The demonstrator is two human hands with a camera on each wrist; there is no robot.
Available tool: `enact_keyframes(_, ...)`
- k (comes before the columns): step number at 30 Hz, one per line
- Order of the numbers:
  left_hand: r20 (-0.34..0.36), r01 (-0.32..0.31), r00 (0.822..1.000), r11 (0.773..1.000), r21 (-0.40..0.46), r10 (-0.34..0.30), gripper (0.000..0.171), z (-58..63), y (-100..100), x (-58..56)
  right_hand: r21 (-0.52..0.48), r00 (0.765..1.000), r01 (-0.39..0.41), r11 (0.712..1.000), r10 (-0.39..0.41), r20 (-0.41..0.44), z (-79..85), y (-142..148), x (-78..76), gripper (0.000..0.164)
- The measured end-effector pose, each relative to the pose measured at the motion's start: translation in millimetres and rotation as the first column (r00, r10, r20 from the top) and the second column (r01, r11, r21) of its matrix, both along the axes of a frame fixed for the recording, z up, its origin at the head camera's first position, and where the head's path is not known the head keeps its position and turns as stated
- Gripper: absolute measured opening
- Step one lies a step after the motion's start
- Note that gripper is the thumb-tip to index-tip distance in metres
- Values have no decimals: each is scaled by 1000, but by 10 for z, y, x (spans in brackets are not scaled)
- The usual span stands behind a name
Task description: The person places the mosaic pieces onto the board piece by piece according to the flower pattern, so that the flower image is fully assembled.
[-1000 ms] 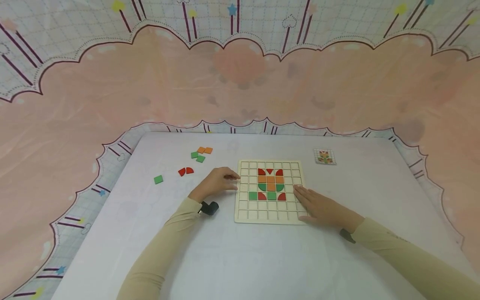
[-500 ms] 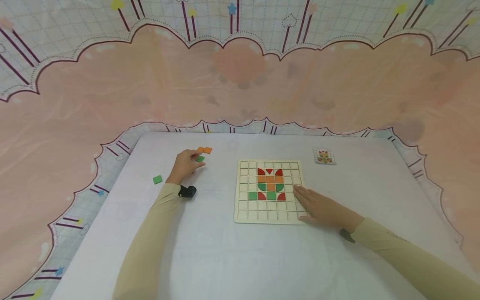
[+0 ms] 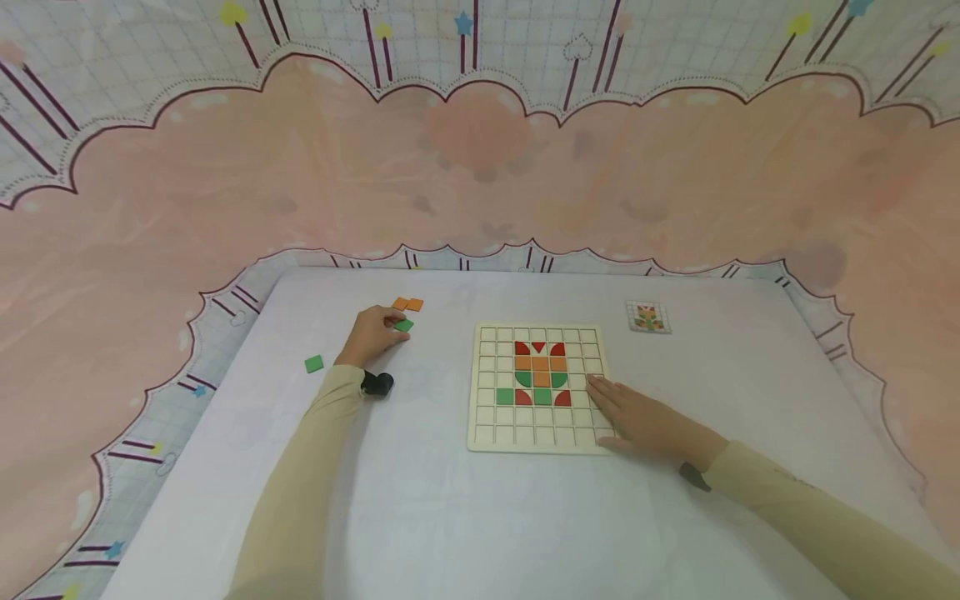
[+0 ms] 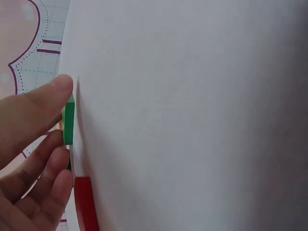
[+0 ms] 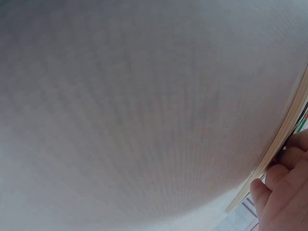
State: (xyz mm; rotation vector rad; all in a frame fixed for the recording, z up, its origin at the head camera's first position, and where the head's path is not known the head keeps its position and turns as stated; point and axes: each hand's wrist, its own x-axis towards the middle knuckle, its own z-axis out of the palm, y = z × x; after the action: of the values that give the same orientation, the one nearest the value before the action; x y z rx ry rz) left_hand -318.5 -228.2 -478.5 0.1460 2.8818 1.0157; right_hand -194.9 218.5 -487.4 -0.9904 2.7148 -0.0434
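Note:
My left hand (image 3: 369,335) is at the left of the table, its thumb and fingers pinching a green square tile (image 3: 404,326). In the left wrist view that green tile (image 4: 69,121) shows edge-on between thumb and fingers, close to the table top. A red piece (image 4: 85,204) lies just below the fingers there; in the head view the hand hides it. My right hand (image 3: 647,418) rests with straight fingers on the right edge of the wooden grid board (image 3: 487,433). Red, orange and green pieces (image 3: 541,364) form a tulip-like pattern on the board.
Two orange square tiles (image 3: 408,305) lie just beyond my left hand. Another green square tile (image 3: 313,364) is further left. A small pattern card (image 3: 648,317) lies at the back right of the white table (image 3: 480,525). Patterned cloth (image 3: 480,183) rises behind it.
My left hand has moved from the board's left edge to the loose tiles on the left and taken hold of a green one. The right hand has stayed on the board.

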Motion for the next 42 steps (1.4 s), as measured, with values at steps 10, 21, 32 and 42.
enact_keyframes(10,17,75,997,997,14,-75,32,-29,49,20,1,1000,-11,1000,11,-18,-15,1,16,79)
enact_keyframes(21,10,11,1000,1000,-27,-11,31,-39,83,10,-2,1000,-11,1000,11,-30,-3,2,21,81)
enact_keyframes(32,17,16,1000,1000,-18,-16,29,-18,123,35,-1,997,-1,1000,1,-83,-7,21,15,86)
enact_keyframes(42,12,98,995,995,-24,-98,30,-24,151,61,-11,997,0,1000,-1,-82,-24,41,-11,87)
